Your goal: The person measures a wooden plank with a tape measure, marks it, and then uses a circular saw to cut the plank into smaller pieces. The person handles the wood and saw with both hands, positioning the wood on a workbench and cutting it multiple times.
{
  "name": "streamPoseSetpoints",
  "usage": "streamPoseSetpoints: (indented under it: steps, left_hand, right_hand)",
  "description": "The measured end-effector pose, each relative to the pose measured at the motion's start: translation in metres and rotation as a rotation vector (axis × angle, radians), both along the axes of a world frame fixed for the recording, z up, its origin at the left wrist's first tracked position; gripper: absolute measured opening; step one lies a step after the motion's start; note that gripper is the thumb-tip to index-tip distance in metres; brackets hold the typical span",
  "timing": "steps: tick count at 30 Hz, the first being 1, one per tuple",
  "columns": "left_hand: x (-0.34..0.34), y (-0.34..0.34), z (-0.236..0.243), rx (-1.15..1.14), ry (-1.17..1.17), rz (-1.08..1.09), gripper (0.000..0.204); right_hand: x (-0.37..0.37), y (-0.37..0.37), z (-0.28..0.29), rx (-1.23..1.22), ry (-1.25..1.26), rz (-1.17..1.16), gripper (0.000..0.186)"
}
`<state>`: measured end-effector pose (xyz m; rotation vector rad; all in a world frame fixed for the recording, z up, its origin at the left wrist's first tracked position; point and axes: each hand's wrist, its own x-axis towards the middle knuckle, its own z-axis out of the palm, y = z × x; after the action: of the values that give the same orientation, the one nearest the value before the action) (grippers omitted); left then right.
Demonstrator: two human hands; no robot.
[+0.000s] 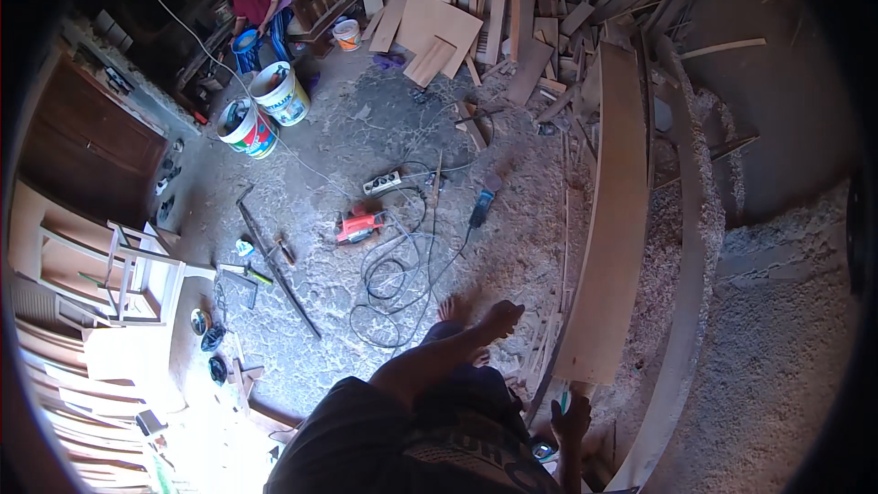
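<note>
My left hand (503,318) hangs over the floor left of a long pale board (605,247), its fingers curled; whether it holds anything is hidden in shadow. Near the board's lower end, my right hand (569,423) is closed around a slim teal object (564,399), too small to identify. The board runs away from me, slightly curved in the fisheye view. On the floor ahead lie a red power tool (360,229), a blue-bodied power tool (482,204), a power strip (381,183) and coiled cords.
A person (251,0) sits at the back near two large buckets (279,91). Offcuts (444,9) pile up at the back. Wooden furniture frames (119,265) stand left. A long bar (279,261) and small tools lie on the rough floor (320,320). A ledge (686,329) runs along the right.
</note>
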<state>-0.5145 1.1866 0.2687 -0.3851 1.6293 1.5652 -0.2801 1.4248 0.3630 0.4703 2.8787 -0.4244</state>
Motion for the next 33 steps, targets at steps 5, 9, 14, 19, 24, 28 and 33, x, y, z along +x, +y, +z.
streamPoseSetpoints:
  steps: [5,9,14,19,24,28,33]
  left_hand:
    - [0.016,-0.196,-0.090,-0.504,0.292,-0.064,0.033]
    - [0.080,-0.316,-0.105,-0.527,-0.145,0.762,0.032]
    - [0.126,-0.346,-0.074,-0.548,-0.255,0.893,0.034]
    - [0.119,-0.321,-0.064,-0.452,-0.244,0.964,0.021]
    - [0.068,-0.302,-0.061,-0.350,-0.309,0.866,0.020]
    - [0.014,-0.290,-0.056,-0.284,-0.293,0.952,0.022]
    - [-0.061,-0.258,-0.041,-0.272,-0.328,0.988,0.023]
  right_hand:
    - [-0.030,-0.005,0.043,0.027,-0.104,0.182,0.050]
    - [-0.118,-0.059,0.105,-0.305,-0.140,0.211,0.032]
    - [-0.201,-0.098,0.099,-0.481,-0.001,0.272,0.016]
    - [-0.271,-0.121,0.087,-0.510,-0.034,0.307,0.018]
    - [-0.346,-0.136,0.083,-0.545,-0.132,0.351,0.022]
    - [-0.412,-0.124,0.036,-0.618,-0.119,0.377,0.023]
    - [-0.510,-0.112,-0.026,-0.668,-0.223,0.246,0.022]
